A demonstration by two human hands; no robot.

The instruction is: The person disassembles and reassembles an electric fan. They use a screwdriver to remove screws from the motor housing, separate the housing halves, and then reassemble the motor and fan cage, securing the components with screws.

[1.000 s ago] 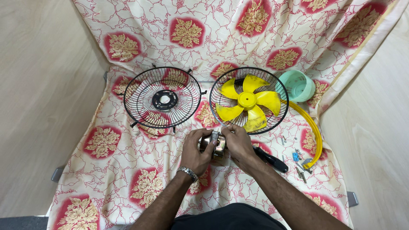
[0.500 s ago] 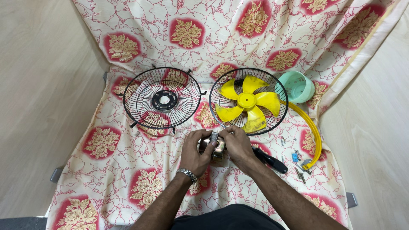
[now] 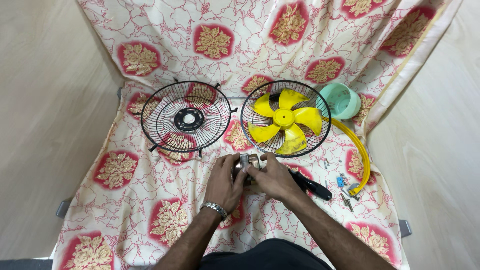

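Almost nothing changing since a second ago: left hand (image 3: 226, 184) and right hand (image 3: 272, 178) still closing together around small metal motor part (image 3: 246, 164), near front edge of tabletop, below fan grilles; work continuing.

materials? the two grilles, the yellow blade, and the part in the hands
Left grille and right grille: thin black wire, probably coated steel, matte.
Yellow blade: likely moulded plastic, smooth, uniform colour, soft sheen.
Part held between left hand and right hand: looks like bare metal, grey-silver with glints; mostly covered by fingers, so uncertain.
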